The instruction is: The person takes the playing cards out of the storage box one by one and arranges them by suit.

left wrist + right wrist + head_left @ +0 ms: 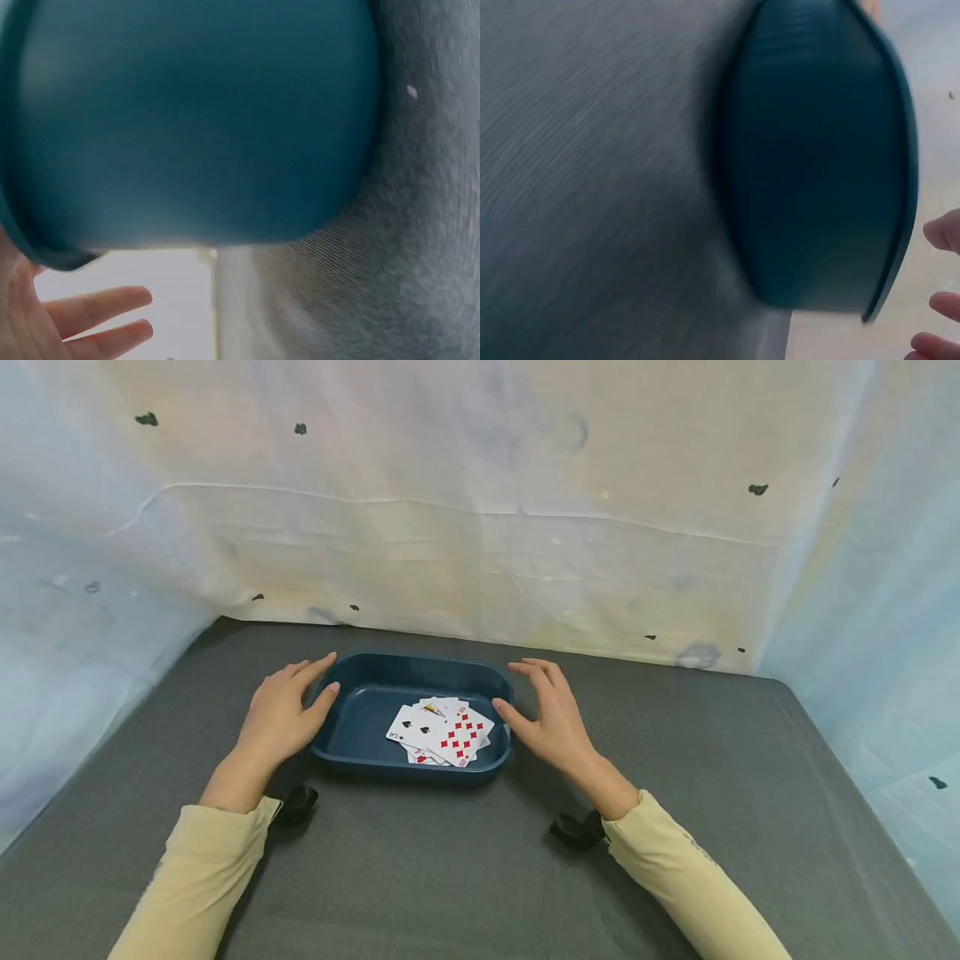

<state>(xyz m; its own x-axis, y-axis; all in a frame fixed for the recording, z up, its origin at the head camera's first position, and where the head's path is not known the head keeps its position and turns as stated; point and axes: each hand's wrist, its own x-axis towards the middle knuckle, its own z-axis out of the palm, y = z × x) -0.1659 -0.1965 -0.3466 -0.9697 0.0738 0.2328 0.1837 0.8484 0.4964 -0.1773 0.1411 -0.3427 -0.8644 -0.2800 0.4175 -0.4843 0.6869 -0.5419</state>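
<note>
A dark blue rectangular tray [352, 714] lies on the grey table, its outer wall [195, 127] filling much of the left wrist view. Inside, toward the right, several playing cards [441, 732] overlap face up; a three of spades and a card of red diamonds show on top. My left hand [281, 714] is at the tray's left end, thumb and fingers spread over the rim. At the right end is my right hand [553, 727], fingers loosely extended and the thumb overlapping the rim in the head view. In the right wrist view its fingertips stand apart from the tray wall [817, 172].
The grey cloth-covered table [420, 868] spreads around the tray. Behind it hangs a pale patterned curtain [465, 568], with more curtain on both sides. Black wrist straps [298, 805] show below the cream sleeves [202, 868].
</note>
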